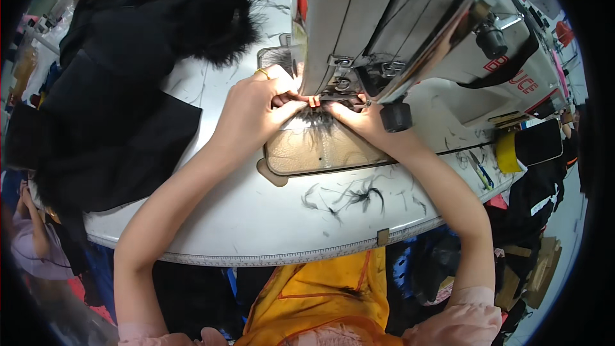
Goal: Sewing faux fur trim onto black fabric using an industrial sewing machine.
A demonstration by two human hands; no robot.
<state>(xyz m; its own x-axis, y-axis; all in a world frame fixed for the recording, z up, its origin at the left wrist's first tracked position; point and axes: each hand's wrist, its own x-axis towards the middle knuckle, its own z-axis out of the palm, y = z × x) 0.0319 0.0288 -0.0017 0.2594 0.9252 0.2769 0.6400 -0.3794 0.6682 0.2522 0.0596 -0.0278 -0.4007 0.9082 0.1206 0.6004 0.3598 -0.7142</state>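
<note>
Both hands meet under the head of a sewing machine (359,25), beside its presser foot. A tuft of black fur trim (315,117) shows between them over the tan metal bed plate (320,152). My left hand (259,99), with a yellow ring, is closed in a pinch at the fur's left edge. My right hand (365,123) presses its thumb at the fur's right edge; its other fingers are largely hidden behind the machine. Small red-orange bits show at the fingertips by the foot; I cannot tell what they are.
A large black garment with a fur edge (221,25) covers the table's left side. Loose dark fibres (362,195) are scattered over the white tabletop (256,218). Thread snips (480,170) and a yellow roll (508,152) lie at the right. Another person's arm (35,218) appears far left.
</note>
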